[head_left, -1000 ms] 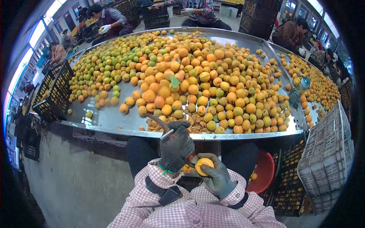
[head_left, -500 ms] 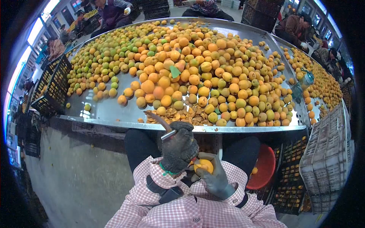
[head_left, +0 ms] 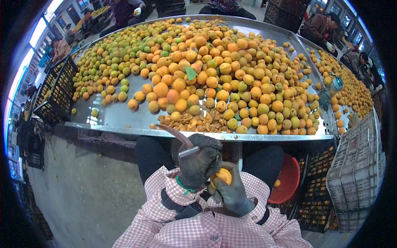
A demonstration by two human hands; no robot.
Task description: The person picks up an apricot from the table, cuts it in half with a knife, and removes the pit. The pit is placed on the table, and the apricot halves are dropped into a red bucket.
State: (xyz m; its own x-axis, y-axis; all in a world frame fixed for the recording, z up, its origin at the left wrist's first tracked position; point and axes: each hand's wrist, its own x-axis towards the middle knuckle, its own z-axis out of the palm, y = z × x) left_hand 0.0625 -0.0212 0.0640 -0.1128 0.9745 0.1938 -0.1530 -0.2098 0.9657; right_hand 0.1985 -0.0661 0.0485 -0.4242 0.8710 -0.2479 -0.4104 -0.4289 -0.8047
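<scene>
My left hand (head_left: 201, 160), in a dark knitted glove, is closed around a curved knife (head_left: 180, 137). Its brownish blade and metal collar stick out toward the table, while the grip is hidden by the fingers. Against that fist, my right hand (head_left: 235, 194) in a grey rubber glove clasps an apricot (head_left: 222, 177) with the thumb in front. Both hands are over my lap, close together. Beyond them, a large heap of apricots (head_left: 219, 78) covers much of the metal table (head_left: 136, 118), and cut scraps (head_left: 192, 122) lie by its near edge.
A black crate (head_left: 56, 91) stands at the table's left end. To my right are a red basin (head_left: 287, 180), dark trays with fruit (head_left: 316, 186) and a pale plastic crate (head_left: 353, 173). A clear bottle (head_left: 333, 87) lies near the divider. Other people sit around the tables.
Both hands stay together at the lap. My left hand has shifted slightly right and up with the knife, and the apricot has turned a little in my right hand.
</scene>
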